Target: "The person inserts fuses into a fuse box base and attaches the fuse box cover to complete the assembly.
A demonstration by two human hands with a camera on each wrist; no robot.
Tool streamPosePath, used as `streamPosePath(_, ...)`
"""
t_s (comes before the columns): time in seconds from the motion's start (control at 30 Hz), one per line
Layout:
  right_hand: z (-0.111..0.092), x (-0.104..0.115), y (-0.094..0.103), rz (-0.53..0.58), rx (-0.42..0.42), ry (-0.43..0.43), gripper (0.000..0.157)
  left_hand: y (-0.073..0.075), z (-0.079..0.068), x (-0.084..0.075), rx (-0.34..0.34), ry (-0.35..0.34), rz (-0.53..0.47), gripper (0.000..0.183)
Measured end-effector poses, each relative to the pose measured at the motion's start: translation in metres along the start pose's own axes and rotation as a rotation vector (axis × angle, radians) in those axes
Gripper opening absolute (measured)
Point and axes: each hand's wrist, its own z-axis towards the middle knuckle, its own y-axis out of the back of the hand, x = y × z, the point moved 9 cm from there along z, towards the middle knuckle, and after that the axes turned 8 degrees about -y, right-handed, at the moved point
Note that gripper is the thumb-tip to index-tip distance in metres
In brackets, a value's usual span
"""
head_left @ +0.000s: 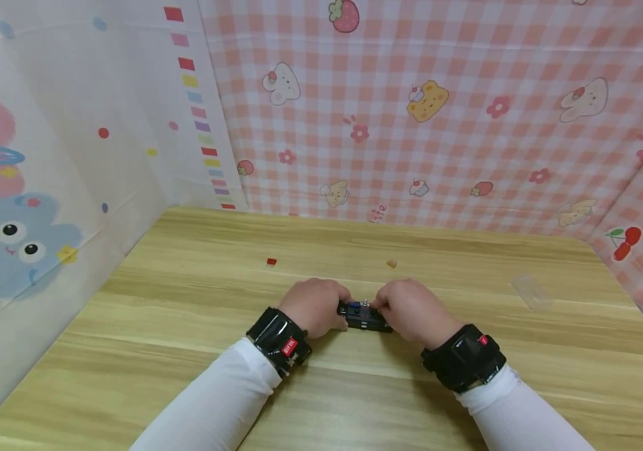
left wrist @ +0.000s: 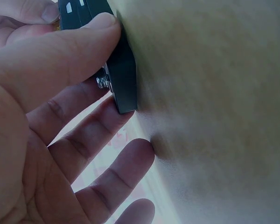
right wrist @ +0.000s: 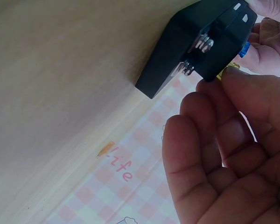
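Note:
A black fuse block (head_left: pixel 367 318) with metal clips is held just over the table, between both hands. My left hand (head_left: pixel 314 305) grips its left end; in the left wrist view the thumb (left wrist: pixel 100 23) lies on one face and fingertips are behind. A small blue blade fuse (right wrist: pixel 244 49) sits at the block. My right hand (head_left: pixel 414 313) pinches a small yellow blade fuse (right wrist: pixel 227 70) between thumb and forefinger at the block's edge. Bare metal clips (right wrist: pixel 204 43) show at the block's other end in the right wrist view.
Behind the hands lie a red blade fuse (head_left: pixel 271 262) on the left and an orange-tan one (head_left: pixel 391 264) near the middle. A clear plastic cover (head_left: pixel 531 292) lies to the right. Patterned cloth walls (head_left: pixel 439 150) border the wooden tabletop (head_left: pixel 208 257).

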Motion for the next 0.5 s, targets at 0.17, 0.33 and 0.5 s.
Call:
streamPosePath(0.17,-0.0013,-0.0005,0.0003,-0.015,-0.007,0.0,0.012,-0.0007,0.0004,-0.001,-0.001,-0.006,-0.001,0.036)
streamPosePath(0.33,-0.0017,-0.0013,0.0007,-0.016,-0.009,-0.012,0.012,-0.0012,0.001,-0.0012,-0.005,-0.013,0.003,0.036)
streamPosePath(0.5,-0.0003,-0.0015,0.0,-0.005,-0.01,-0.022,0.012,-0.0017,0.0009,0.001,-0.009,-0.007,-0.001,0.036)
